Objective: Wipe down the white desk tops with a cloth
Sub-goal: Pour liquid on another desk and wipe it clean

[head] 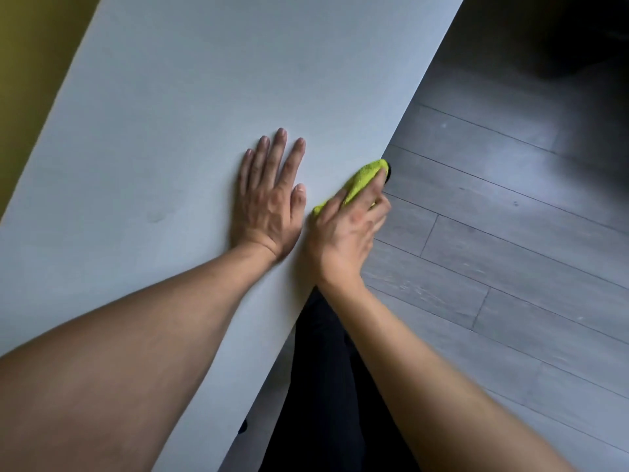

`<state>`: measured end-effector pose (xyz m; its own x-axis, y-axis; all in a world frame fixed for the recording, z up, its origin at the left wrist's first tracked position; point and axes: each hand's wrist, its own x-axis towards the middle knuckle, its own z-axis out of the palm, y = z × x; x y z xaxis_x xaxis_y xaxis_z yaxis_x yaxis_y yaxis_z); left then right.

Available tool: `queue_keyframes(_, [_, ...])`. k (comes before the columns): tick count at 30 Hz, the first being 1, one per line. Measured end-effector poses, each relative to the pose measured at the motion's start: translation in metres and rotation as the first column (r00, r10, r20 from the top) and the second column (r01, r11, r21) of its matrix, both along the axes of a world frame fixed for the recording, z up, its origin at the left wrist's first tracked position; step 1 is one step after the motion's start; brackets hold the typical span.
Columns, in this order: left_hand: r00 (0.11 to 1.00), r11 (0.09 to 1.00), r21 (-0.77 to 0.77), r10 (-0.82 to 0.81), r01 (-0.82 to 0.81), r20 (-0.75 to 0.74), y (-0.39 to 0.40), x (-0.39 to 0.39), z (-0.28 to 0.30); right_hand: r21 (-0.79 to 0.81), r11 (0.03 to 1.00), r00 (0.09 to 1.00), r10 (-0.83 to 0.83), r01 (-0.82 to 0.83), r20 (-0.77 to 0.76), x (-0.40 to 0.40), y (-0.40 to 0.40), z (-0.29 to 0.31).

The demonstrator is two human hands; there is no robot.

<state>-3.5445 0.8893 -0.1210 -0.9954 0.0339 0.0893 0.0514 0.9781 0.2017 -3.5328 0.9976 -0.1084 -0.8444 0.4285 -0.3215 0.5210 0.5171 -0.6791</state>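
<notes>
Left hand (269, 195) flat on white table (170, 114), fingers straight. Right hand (347, 226) just beside it grips yellow-green cloth (362, 177) bunched at the table's right edge.

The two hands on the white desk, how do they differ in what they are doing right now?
The left hand lies flat, fingers straight and spread, palm down on the white desk; the right hand curls its fingers round a yellow-green cloth. The left hand sits well in from the edge and holds nothing; the right hand works at the desk's edge, beside the grey floor. Both are bare.
</notes>
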Motion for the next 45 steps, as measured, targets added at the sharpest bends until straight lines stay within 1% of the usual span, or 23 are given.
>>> queue_keyframes(3, [1.000,1.000,0.002,0.001,-0.001,0.011,0.000,0.000,0.001,0.039,0.998,0.998,-0.056,0.056,-0.003,-0.052,0.014,0.001])
queue_keyframes(7, [1.000,1.000,0.013,0.007,-0.008,0.019,0.000,0.000,0.001,0.062,0.994,0.995,-0.088,0.086,0.036,-0.138,0.041,0.002])
queue_keyframes(10, [1.000,1.000,0.016,0.008,-0.008,0.014,0.000,0.000,0.000,0.113,0.989,0.995,-0.093,0.091,0.018,-0.161,0.047,-0.001])
queue_keyframes(12, [1.000,1.000,0.017,0.009,-0.010,0.016,0.000,0.000,0.000,0.108,0.991,0.996,-0.085,0.084,0.003,-0.150,0.045,-0.001])
queue_keyframes(14, [1.000,1.000,0.014,0.014,-0.014,0.006,0.000,0.001,0.000,0.075,0.995,0.998,-0.066,0.068,-0.018,-0.117,0.036,-0.003])
queue_keyframes(18, [1.000,1.000,0.028,0.008,-0.008,-0.016,0.000,0.000,0.000,0.020,1.000,0.996,-0.016,0.017,-0.092,0.011,-0.003,-0.007])
queue_keyframes(20, [1.000,0.999,0.049,-0.003,0.004,-0.019,-0.003,0.001,0.001,-0.002,1.000,0.999,0.000,0.000,-0.053,0.071,-0.021,-0.001])
queue_keyframes(22, [1.000,0.998,0.063,-0.024,0.024,0.008,-0.005,0.001,0.002,-0.019,1.000,1.000,-0.003,0.003,0.005,0.097,-0.031,0.003])
queue_keyframes(23, [0.999,0.997,0.064,-0.038,0.037,0.017,-0.006,0.002,0.002,-0.024,1.000,1.000,-0.012,0.012,0.018,0.096,-0.032,0.004])
queue_keyframes(25, [0.998,0.996,0.073,-0.061,0.059,0.034,-0.009,0.005,0.002,-0.003,0.999,0.999,-0.048,0.048,-0.007,0.074,-0.028,0.002])
queue_keyframes(27, [0.998,0.995,0.087,-0.059,0.057,0.022,-0.012,0.019,0.002,0.039,0.996,0.996,-0.083,0.084,-0.031,0.034,-0.018,0.001])
queue_keyframes(28, [0.999,0.994,0.095,-0.052,0.051,0.008,-0.014,0.031,0.003,0.046,0.994,0.995,-0.095,0.095,-0.014,0.013,-0.012,0.001])
queue_keyframes(30, [0.998,0.991,0.117,-0.068,0.067,0.005,-0.022,0.065,0.004,0.070,0.992,0.994,-0.109,0.106,0.032,-0.028,0.001,0.004])
queue_keyframes(32, [0.994,0.987,0.120,-0.106,0.103,0.019,-0.035,0.105,0.006,0.135,0.984,0.992,-0.120,0.112,0.048,-0.057,0.009,0.006])
queue_keyframes(35, [0.990,0.989,0.095,-0.122,0.115,0.072,-0.061,0.171,0.012,0.192,0.975,0.992,-0.123,0.115,0.027,-0.056,0.007,0.005])
queue_keyframes(37, [0.989,0.993,0.063,-0.108,0.102,0.102,-0.075,0.209,0.017,0.167,0.981,0.994,-0.106,0.103,0.010,-0.027,-0.003,0.002])
queue_keyframes(39, [0.990,0.995,0.049,-0.094,0.089,0.110,-0.083,0.233,0.018,0.113,0.989,0.995,-0.095,0.096,-0.016,0.023,-0.019,-0.001])
queue_keyframes(42, [0.992,0.995,0.060,-0.088,0.083,0.085,-0.086,0.239,0.016,0.062,0.995,0.995,-0.069,0.073,-0.069,0.125,-0.052,0.002])
queue_keyframes(45, [0.995,0.994,0.066,-0.088,0.085,0.047,-0.085,0.237,0.012,0.071,0.997,1.000,-0.017,0.018,-0.014,0.208,-0.077,0.010])
